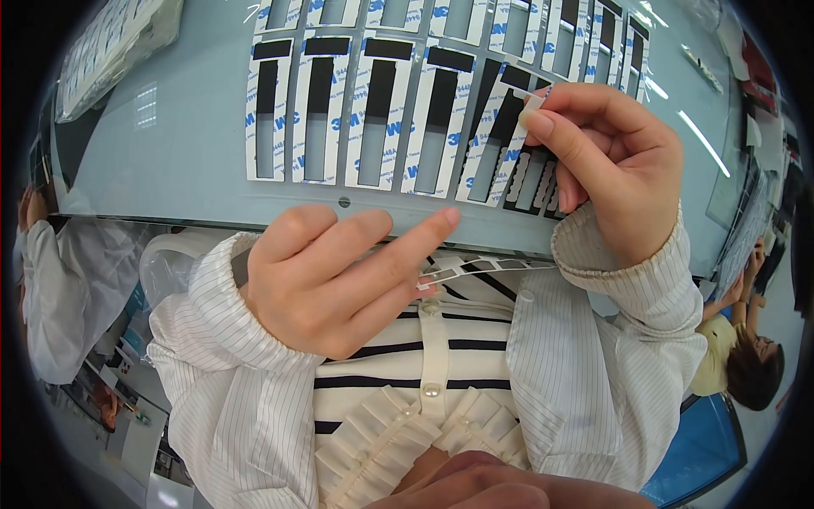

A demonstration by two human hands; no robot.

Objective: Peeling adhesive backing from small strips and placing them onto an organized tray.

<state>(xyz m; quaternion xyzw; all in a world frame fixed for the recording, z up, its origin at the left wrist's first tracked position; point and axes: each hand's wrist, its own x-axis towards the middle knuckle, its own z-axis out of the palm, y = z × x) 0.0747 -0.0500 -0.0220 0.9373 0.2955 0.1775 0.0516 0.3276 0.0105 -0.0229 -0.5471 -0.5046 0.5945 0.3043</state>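
My right hand (606, 153) pinches, between thumb and index finger, the upper corner of a narrow rectangular adhesive frame (483, 161) with white, blue-printed backing. The frame tilts over dark strips with wavy-edged slots (532, 180), partly hidden by my fingers. Below the table's near edge, my left hand (335, 271) has its index finger stretched toward the frame's lower end. Its thumb tip is against a thin white ladder-like strip (483, 267), which seems held there; the grip is mostly hidden. Similar frames with black inserts (370, 119) lie in a row to the left.
A second row of frames (458, 17) lies farther back on the glass-topped table (170, 161). At the far left is a plastic-wrapped stack of sheets (119, 55). Other people are at both sides, one in a white garment (72, 288), one in yellow (716, 352).
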